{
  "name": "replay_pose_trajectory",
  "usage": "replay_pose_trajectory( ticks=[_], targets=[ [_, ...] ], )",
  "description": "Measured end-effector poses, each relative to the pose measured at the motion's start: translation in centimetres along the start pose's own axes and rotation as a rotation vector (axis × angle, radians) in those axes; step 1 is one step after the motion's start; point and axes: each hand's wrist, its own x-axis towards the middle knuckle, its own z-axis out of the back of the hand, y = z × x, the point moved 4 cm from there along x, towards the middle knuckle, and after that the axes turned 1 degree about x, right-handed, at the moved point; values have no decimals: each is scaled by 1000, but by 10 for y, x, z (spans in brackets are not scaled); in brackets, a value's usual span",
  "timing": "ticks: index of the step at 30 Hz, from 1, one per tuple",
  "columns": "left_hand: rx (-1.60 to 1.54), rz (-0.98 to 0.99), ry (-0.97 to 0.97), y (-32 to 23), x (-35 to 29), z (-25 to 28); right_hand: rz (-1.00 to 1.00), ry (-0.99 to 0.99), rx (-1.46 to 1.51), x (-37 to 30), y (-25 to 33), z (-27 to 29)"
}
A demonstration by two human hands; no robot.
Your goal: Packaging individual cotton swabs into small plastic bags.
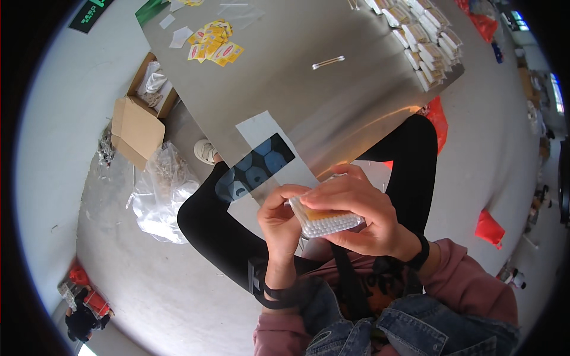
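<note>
A clear bag packed with cotton swabs (333, 225) is between my two hands, its rows of white tips facing me and a yellow patch showing inside. My right hand (371, 207) wraps round its right side and top, fingers lying across it. At the left end of the bag, my left hand (280, 222) pinches the edge with thumb and fingers. Beyond them on the metal table (261, 77) lie two loose cotton swabs (328, 62) side by side. A heap of yellow-and-white cards (215, 44) sits at the far left, and many bagged swab packs (427, 47) are stacked far right.
A pale strip (255, 126) and a dark sheet with blue round shapes (258, 169) lie at the table's near edge. An open cardboard box (139, 127) and a clear plastic bag (160, 202) stand on the floor at left. Red bags (490, 228) lie at right.
</note>
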Motion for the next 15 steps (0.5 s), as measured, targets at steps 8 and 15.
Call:
replay_pose_trajectory(
  ticks=[8,15],
  targets=[
    [-52,20,-4,-17,-8,-15,-502,-281,717,-14,-26,5],
    [229,-265,-151,-37,-16,-20,-656,-212,962,-20,-41,5]
  ],
)
